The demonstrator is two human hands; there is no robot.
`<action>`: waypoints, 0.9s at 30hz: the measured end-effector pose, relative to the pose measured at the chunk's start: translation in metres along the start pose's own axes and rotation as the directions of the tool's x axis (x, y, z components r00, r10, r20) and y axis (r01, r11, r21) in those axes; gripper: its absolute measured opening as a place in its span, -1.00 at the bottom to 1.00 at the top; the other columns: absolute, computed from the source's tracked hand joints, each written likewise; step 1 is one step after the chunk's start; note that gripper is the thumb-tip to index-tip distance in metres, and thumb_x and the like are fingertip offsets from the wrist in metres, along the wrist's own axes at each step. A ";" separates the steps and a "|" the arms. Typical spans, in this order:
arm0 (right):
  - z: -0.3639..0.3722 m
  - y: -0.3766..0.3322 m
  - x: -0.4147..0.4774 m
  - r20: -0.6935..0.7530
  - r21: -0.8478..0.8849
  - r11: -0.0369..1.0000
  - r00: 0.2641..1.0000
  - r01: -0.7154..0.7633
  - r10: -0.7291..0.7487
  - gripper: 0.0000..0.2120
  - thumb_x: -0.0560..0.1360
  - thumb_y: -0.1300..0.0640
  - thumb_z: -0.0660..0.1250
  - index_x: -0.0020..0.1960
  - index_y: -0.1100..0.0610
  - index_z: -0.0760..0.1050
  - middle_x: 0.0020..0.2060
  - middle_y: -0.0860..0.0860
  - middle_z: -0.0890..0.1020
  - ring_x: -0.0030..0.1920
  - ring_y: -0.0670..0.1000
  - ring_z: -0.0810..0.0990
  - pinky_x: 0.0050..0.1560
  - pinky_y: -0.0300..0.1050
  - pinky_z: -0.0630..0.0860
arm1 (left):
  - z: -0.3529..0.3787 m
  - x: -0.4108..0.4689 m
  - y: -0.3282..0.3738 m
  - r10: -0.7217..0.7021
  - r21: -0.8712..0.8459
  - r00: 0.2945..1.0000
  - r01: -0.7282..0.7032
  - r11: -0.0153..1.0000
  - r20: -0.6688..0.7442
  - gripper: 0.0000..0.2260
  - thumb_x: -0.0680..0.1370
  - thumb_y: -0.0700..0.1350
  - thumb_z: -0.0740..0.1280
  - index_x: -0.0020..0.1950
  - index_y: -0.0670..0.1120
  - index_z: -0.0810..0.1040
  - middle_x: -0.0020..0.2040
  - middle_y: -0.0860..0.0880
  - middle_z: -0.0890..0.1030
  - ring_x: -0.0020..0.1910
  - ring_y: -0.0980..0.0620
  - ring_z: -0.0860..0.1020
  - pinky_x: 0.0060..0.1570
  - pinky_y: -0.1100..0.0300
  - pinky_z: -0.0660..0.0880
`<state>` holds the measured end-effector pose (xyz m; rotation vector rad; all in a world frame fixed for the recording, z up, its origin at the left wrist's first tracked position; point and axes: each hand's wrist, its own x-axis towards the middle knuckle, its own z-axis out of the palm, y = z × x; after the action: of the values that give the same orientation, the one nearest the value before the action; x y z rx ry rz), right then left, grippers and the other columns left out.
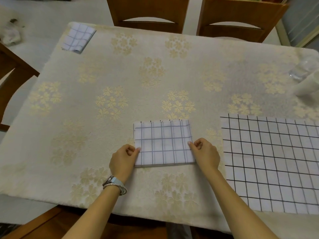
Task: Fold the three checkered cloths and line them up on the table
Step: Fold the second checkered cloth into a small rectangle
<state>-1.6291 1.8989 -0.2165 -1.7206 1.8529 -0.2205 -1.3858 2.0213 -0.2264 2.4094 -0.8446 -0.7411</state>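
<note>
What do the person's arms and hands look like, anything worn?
Bare forearms, no sleeves or gloves in view. Wrist of the left hand: pale-strapped watch and silver bracelet. The right hand wears nothing; no rings visible.

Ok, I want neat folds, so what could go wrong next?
The middle cloth shows offset layers at its far edge; folding again may lock that in. The left hand and right hand pinch its sides, so it might sag if lifted. The folded cloth sits by the table corner and could slip off.

table | corner cloth folded | centre cloth folded | right cloth flat | glass right
</note>
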 end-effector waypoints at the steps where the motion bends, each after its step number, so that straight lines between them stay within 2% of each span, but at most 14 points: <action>1: 0.000 -0.001 0.000 -0.001 -0.002 1.000 1.000 -0.006 0.006 -0.74 0.54 -0.15 0.31 -0.12 0.04 0.52 -0.36 -0.15 0.52 -0.34 -0.09 0.50 -0.39 -0.21 0.35 | 0.000 0.000 0.001 -0.005 0.005 1.000 0.005 1.000 -0.009 -0.80 0.52 0.14 0.38 -0.20 0.04 0.58 -0.33 0.08 0.60 -0.34 0.12 0.56 -0.36 0.17 0.51; 5: 0.000 -0.003 0.002 -0.004 -0.014 1.000 1.000 -0.027 0.027 -0.73 0.53 -0.17 0.31 -0.13 0.03 0.51 -0.35 -0.11 0.56 -0.32 -0.06 0.54 -0.38 -0.20 0.36 | 0.001 -0.003 0.005 -0.003 0.034 0.999 0.004 0.999 -0.037 -0.80 0.52 0.14 0.38 -0.18 0.04 0.56 -0.35 0.10 0.58 -0.35 0.11 0.55 -0.37 0.19 0.49; 8: 0.002 -0.003 0.002 -0.007 -0.024 0.999 1.000 -0.026 0.026 -0.73 0.53 -0.16 0.31 -0.13 0.04 0.51 -0.34 -0.10 0.57 -0.31 -0.04 0.55 -0.35 -0.16 0.43 | 0.000 -0.006 0.011 0.075 0.194 0.983 -0.042 0.980 -0.167 -0.80 0.50 0.11 0.39 -0.02 0.01 0.52 -0.25 0.10 0.57 -0.28 0.02 0.57 -0.36 0.17 0.50; 10: 0.003 -0.002 0.003 -0.013 -0.027 0.999 1.000 -0.023 0.022 -0.73 0.54 -0.16 0.31 -0.14 0.04 0.51 -0.34 -0.10 0.58 -0.32 -0.04 0.55 -0.33 -0.14 0.47 | 0.006 -0.007 0.015 0.306 0.294 0.918 -0.228 0.928 -0.254 -0.72 0.47 -0.01 0.44 0.13 -0.05 0.53 -0.07 -0.01 0.59 -0.13 -0.05 0.57 -0.30 0.14 0.50; 11: 0.004 -0.002 0.003 -0.017 -0.027 0.999 1.000 -0.020 0.020 -0.73 0.54 -0.16 0.31 -0.14 0.03 0.51 -0.35 -0.09 0.58 -0.33 -0.04 0.55 -0.33 -0.13 0.47 | 0.012 -0.008 0.019 0.444 0.322 0.864 -0.362 0.875 -0.236 -0.70 0.47 -0.08 0.45 0.17 -0.09 0.54 0.01 -0.07 0.59 -0.05 -0.09 0.57 -0.20 0.11 0.51; 13: 0.004 -0.002 0.003 -0.024 -0.029 0.999 1.000 -0.021 0.020 -0.74 0.54 -0.16 0.31 -0.14 0.03 0.51 -0.35 -0.10 0.58 -0.34 -0.05 0.55 -0.34 -0.13 0.47 | 0.030 -0.009 0.026 0.647 0.349 0.759 -0.588 0.730 -0.076 -0.64 0.49 -0.12 0.42 0.27 -0.10 0.52 0.22 -0.13 0.57 0.18 -0.13 0.55 0.14 0.02 0.49; 14: 0.004 -0.002 0.003 -0.026 -0.029 0.999 0.999 -0.021 0.020 -0.74 0.54 -0.16 0.31 -0.15 0.03 0.51 -0.35 -0.10 0.58 -0.33 -0.05 0.55 -0.33 -0.13 0.48 | 0.040 -0.010 0.028 0.691 0.371 0.723 -0.648 0.666 0.022 -0.61 0.53 -0.08 0.38 0.35 -0.08 0.48 0.35 -0.13 0.51 0.32 -0.13 0.48 0.30 -0.04 0.41; 15: 0.004 -0.001 0.004 -0.027 -0.029 0.999 0.999 -0.020 0.019 -0.74 0.53 -0.16 0.31 -0.15 0.03 0.51 -0.35 -0.10 0.58 -0.33 -0.04 0.56 -0.32 -0.13 0.49 | 0.049 -0.011 0.029 0.698 0.394 0.708 -0.674 0.625 0.105 -0.57 0.57 0.01 0.30 0.43 -0.04 0.42 0.45 -0.12 0.41 0.44 -0.13 0.38 0.41 -0.10 0.29; 17: 0.003 -0.002 0.004 -0.019 -0.033 0.999 1.000 -0.016 0.016 -0.74 0.54 -0.16 0.31 -0.14 0.03 0.50 -0.35 -0.09 0.58 -0.32 -0.03 0.56 -0.32 -0.13 0.48 | 0.060 -0.011 0.028 0.644 0.417 0.734 -0.666 0.618 0.217 -0.48 0.62 0.19 0.11 0.55 0.04 0.24 0.57 -0.09 0.19 0.56 -0.10 0.15 0.48 -0.17 0.07; 19: 0.002 -0.002 0.004 -0.015 -0.059 0.998 1.000 0.003 -0.004 -0.75 0.54 -0.16 0.30 -0.12 0.03 0.49 -0.33 -0.10 0.58 -0.32 -0.02 0.57 -0.34 -0.15 0.46 | 0.066 -0.009 0.024 0.580 0.426 0.770 -0.633 0.646 0.264 -0.41 0.61 0.29 0.02 0.59 0.10 0.08 0.61 -0.05 0.05 0.59 -0.07 -0.01 0.50 -0.20 -0.03; 21: 0.002 -0.002 0.003 -0.070 -0.114 0.992 0.995 0.057 -0.065 -0.79 0.54 -0.13 0.32 -0.07 0.02 0.47 -0.28 -0.12 0.58 -0.30 -0.02 0.57 -0.35 -0.16 0.46 | 0.069 -0.008 0.020 0.563 0.441 0.780 -0.622 0.647 0.274 -0.37 0.59 0.34 -0.01 0.60 0.12 0.01 0.62 -0.03 -0.01 0.60 -0.06 -0.06 0.51 -0.21 -0.05; 24: 0.007 -0.005 0.001 -0.245 -0.225 0.932 0.909 0.286 -0.338 -0.81 0.50 0.08 0.41 0.07 0.09 0.50 -0.12 -0.01 0.58 -0.17 0.03 0.56 -0.31 -0.09 0.52 | 0.070 -0.008 0.019 0.560 0.443 0.782 -0.620 0.648 0.275 -0.34 0.57 0.37 0.01 0.60 0.11 0.02 0.62 -0.02 0.00 0.60 -0.05 -0.05 0.50 -0.24 -0.07; 25: 0.012 -0.005 0.003 -0.247 -0.264 0.888 0.863 0.377 -0.440 -0.77 0.48 0.14 0.42 0.12 0.13 0.53 -0.04 0.05 0.60 -0.09 0.08 0.58 -0.21 -0.06 0.56 | 0.071 -0.008 0.019 0.559 0.442 0.783 -0.618 0.650 0.272 -0.33 0.56 0.37 0.02 0.60 0.11 0.04 0.62 -0.03 0.01 0.60 -0.05 -0.04 0.50 -0.25 -0.06; 27: 0.024 -0.007 0.006 -0.137 -0.304 0.792 0.798 0.530 -0.587 -0.66 0.48 0.19 0.42 0.24 0.18 0.53 0.17 0.14 0.60 0.15 0.17 0.59 0.09 0.06 0.58 | 0.071 -0.008 0.020 0.559 0.441 0.785 -0.615 0.653 0.267 -0.32 0.55 0.39 0.03 0.60 0.11 0.07 0.62 -0.03 0.03 0.60 -0.06 -0.02 0.49 -0.28 -0.05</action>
<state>-1.6104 1.8986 -0.2340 -2.5014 1.5026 -0.4494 -1.4435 1.9947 -0.2646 2.2649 -1.9662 -0.4086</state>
